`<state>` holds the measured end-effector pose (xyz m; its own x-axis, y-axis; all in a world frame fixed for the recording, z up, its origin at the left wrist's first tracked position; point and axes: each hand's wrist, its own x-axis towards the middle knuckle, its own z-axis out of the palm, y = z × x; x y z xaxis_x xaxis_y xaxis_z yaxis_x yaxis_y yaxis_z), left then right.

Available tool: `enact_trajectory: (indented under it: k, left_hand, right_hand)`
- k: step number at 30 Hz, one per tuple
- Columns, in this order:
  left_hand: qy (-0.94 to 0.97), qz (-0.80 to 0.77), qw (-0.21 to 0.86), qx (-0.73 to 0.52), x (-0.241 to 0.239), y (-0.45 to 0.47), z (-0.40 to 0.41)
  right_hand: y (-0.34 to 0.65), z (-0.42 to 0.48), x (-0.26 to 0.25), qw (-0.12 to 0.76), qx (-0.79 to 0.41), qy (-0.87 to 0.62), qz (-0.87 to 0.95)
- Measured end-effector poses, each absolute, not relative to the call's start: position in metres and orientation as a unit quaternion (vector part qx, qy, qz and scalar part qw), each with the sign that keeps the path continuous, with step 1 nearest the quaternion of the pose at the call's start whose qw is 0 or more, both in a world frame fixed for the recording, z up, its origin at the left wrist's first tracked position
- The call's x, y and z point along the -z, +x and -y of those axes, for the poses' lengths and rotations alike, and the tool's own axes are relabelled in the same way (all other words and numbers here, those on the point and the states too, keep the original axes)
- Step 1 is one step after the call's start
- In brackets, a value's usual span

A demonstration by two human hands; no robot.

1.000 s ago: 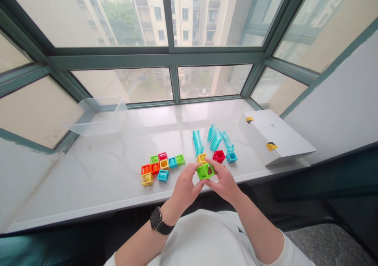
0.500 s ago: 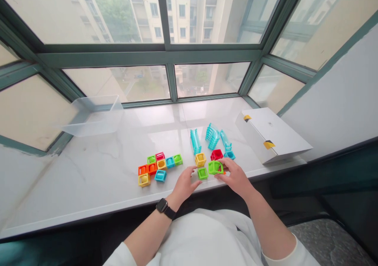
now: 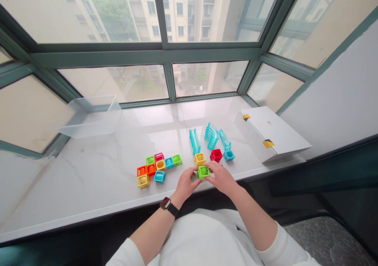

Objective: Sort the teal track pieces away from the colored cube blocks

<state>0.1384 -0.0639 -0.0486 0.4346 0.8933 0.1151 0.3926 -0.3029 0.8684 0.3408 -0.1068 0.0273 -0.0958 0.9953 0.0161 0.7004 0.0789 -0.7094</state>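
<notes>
On the white marble sill, my left hand (image 3: 186, 185) and my right hand (image 3: 221, 178) meet at a lime-green plastic cube frame (image 3: 203, 172), their fingertips on its two sides. A yellow cube frame (image 3: 200, 159) sits just beyond it, with a red cube frame (image 3: 216, 155) and a blue cube frame (image 3: 228, 155) further right. Behind them lie several teal ribbed curved tracks (image 3: 212, 136). My right hand hides whatever lies beneath it. A joined group of multicoloured cube frames (image 3: 156, 166) stands left of my left hand.
A clear plastic tub (image 3: 90, 118) stands at the far left of the marble sill (image 3: 88, 175). A white box with yellow-black tape (image 3: 268, 134) lies at the right. Green-framed windows rise behind the sill, and its front edge runs close to my wrists.
My hands have come together around the lime-green cube, and the second green cube under my right hand no longer shows. The view has shifted slightly.
</notes>
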Motion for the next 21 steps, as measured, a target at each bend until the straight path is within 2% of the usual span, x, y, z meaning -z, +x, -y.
enact_trajectory:
  k: [6, 21]
  left_hand:
    - [0.74, -0.437, 0.412, -0.305, 0.054, 0.138, 0.064]
    - [0.749, -0.426, 0.407, -0.304, 0.058, 0.135, 0.064]
  right_hand:
    - [0.335, 0.102, -0.021, 0.23, -0.262, -0.64, 0.685]
    - [0.333, 0.101, -0.019, 0.218, -0.255, -0.647, 0.685]
